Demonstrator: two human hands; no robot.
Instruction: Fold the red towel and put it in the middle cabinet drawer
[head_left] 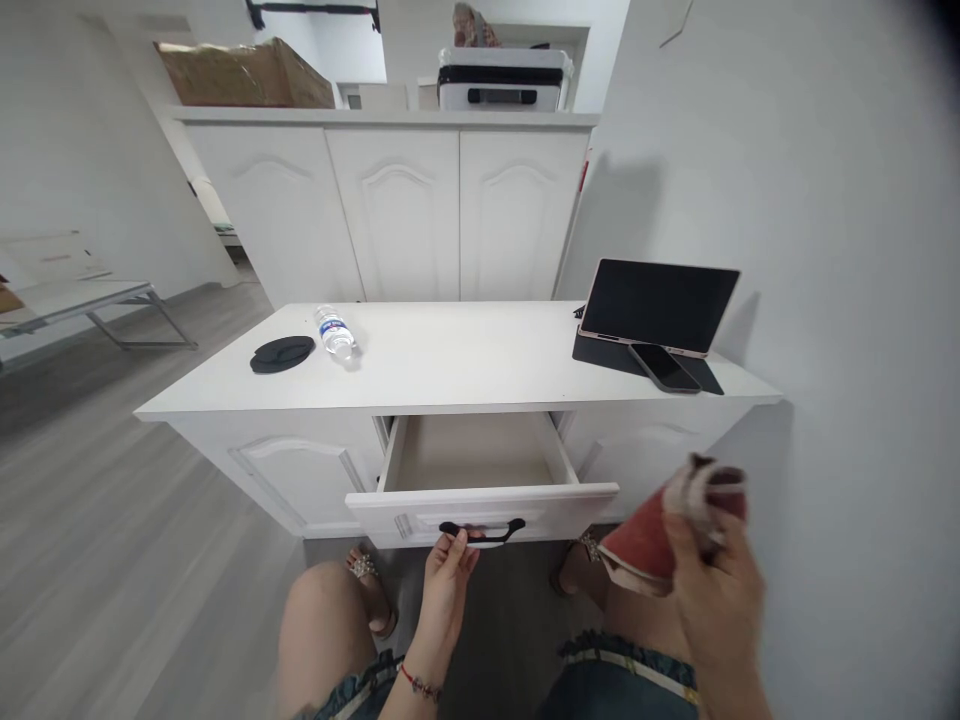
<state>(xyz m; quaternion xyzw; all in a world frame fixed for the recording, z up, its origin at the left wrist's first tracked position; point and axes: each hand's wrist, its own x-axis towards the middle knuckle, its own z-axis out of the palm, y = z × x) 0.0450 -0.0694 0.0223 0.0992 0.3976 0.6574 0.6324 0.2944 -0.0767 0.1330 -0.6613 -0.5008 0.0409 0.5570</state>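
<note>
My left hand [450, 565] has its fingers closed around the black handle [491, 535] of a white drawer [420, 503]. The drawer is pulled out from the white desk, and no object shows on the visible part of its pale floor. To the right of the drawer, my right hand [716, 580] grips a rolled or folded red and cream cloth [645, 535]. It holds the cloth above my right leg, in front of the desk. The cloth is slightly blurred, and its exact kind cannot be made out.
On the white desktop [465, 350] lie a clear plastic bottle [336, 335] and a flat black object [282, 354]. A tablet [660, 305] stands propped at the right, with a phone [664, 368] before it. A wall [847, 300] borders the right side; white cabinets [397, 215] stand behind.
</note>
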